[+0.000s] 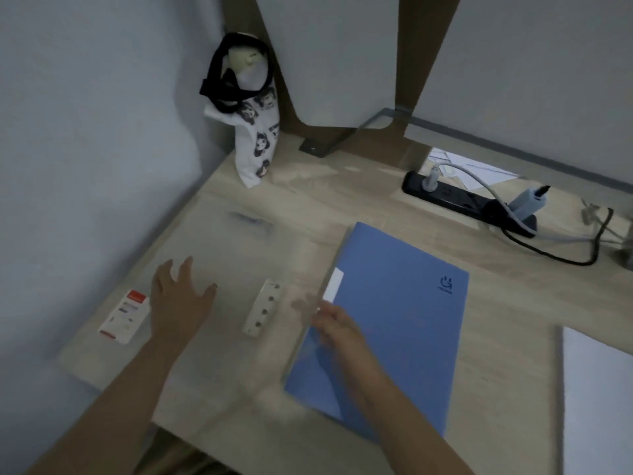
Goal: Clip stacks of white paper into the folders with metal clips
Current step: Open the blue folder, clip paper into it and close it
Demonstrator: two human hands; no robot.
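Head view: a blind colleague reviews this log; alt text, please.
A closed blue folder lies on a wooden desk, the right hand blurred at its left edge. The left hand, fingers spread, is farther left; white paper lies at far right.

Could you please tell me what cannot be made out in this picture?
Head view:
Right hand: motion blur hides whether it grips the blue folder.
Folder's inside: hidden by its closed cover.
White paper stack: cut off by the right edge.
Packet: print too small.
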